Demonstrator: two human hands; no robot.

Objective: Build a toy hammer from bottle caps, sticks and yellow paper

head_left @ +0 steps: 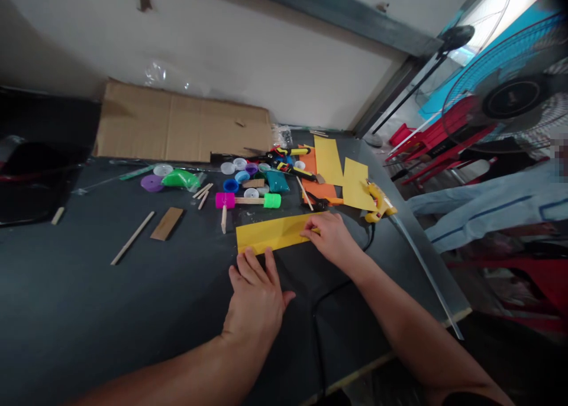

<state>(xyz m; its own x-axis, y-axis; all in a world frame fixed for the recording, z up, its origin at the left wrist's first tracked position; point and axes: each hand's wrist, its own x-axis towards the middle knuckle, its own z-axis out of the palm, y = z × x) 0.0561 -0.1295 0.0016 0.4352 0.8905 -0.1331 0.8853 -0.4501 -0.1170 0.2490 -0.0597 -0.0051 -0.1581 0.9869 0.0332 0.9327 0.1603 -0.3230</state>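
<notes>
Yellow strip lies on counter, near side of stick assy, not attached. L hand: grip wide, fingertips on strip's near edge. R hand: grip narrow, pinching strip's R end. Status (est.): lengthwise crease begun; fold incomplete.

No text is legible, the pale marking on the fan hub being too blurred.
</notes>
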